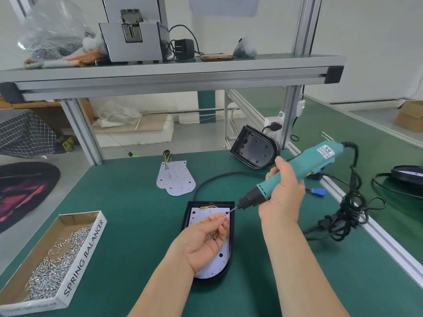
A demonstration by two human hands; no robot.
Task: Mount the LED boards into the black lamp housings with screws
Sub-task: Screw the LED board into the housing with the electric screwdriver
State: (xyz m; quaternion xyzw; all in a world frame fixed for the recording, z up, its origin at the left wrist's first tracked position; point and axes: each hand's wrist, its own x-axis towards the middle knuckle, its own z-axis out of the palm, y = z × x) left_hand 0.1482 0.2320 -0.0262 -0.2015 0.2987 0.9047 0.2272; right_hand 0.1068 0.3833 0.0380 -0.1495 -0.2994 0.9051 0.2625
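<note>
Head view: the black lamp housing (232, 227) lies flat on the green mat (126, 213), and everything else is placed from it. An LED board (214, 268) sits inside it, with wires at its far end. I cannot tell whether any screw is in yet.

The left hand (206, 239) hovers palm-up over the housing and pinches one screw (225, 216) between thumb and forefinger. A few spare screws (214, 234) lie loose in its cupped palm. The right hand (283, 193), to the right of the housing and above it, grips an electric screwdriver (304, 168). The bit slants down towards the hole at the housing's far right corner, just beside the pinched screw.

Left of the housing is a cardboard box (84, 255) of screws. Beyond it lie spare LED boards (176, 179), and further off to the right a second housing (254, 149) stands propped up. The driver's tangled cable (350, 213) lies well to the right.

Risks, as I judge them:
- The pinch is slight, so the screw could drop onto the board when it meets the bit.
- If the palm tips, the spare screws could spill among the LEDs (a nuisance to pick out, and possibly a short).
- A slanted bit may cam out and scar the board.
- The cable's weight could pull the driver off line.
</note>
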